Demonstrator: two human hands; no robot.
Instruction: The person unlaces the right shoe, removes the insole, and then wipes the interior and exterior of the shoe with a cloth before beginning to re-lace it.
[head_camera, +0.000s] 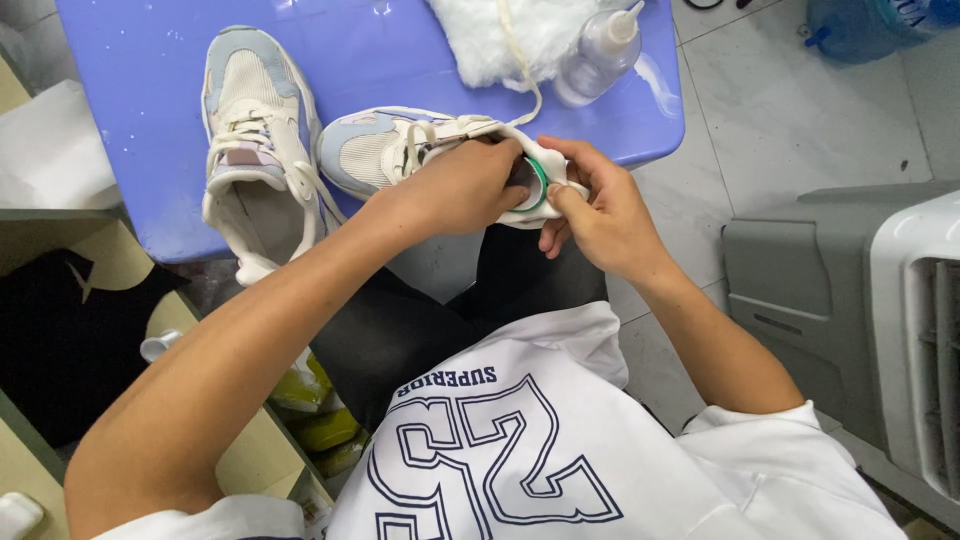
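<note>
— Glossy lilac plastic, that low table (150, 80); pale stone tiles under it.

— Nearest in?

— Both hands, centre frame. Left hand (470, 185) is curled tight over the heel of a cream mesh-and-suede sneaker (400, 150); right hand (600, 215) pinches the heel's padded collar, fingers closed, beside a green ring-shaped lining.

— And the mate?

— Second sneaker (250, 130) at ten o'clock, flat on the table, laces loose.

— Farther?

— At twelve, fluffy white cloth (500, 35); at one, a clear, cone-tipped squeeze bottle (595, 55) lying on its side.
</note>
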